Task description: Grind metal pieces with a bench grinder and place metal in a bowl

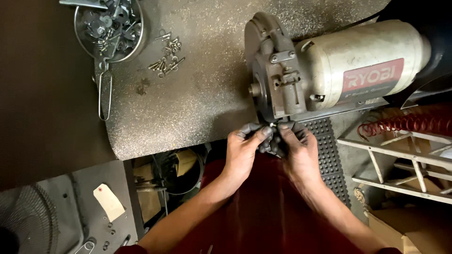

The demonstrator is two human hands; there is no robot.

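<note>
A speckled grey metal bench top (197, 89) fills the upper middle of the frame, with a dark floor to the left and clutter below it. A bench grinder (329, 70) lies across the upper right: a cream motor housing with a red rectangular label (373, 75) on its side, and a grey wheel guard (270, 66) facing the centre. Just below the guard, at centre frame, the left hand (245, 150) and the right hand (299, 150) meet, grimy fingertips pinched together on a small dark part (274, 141) held against the lower edge of the guard; what kind of part it is cannot be told. In the upper left a round metal bowl (136, 47) holds dark scrap pieces, loose screws (167, 56) lie scattered just beside it, and a wire handle (104, 94) hangs below it. A cream tag (109, 202) with a red dot sits on a grey panel at lower left. A red coiled hose (405, 123) and a pale metal frame (400, 162) are at the right, a brown cardboard box (409, 230) at lower right.
</note>
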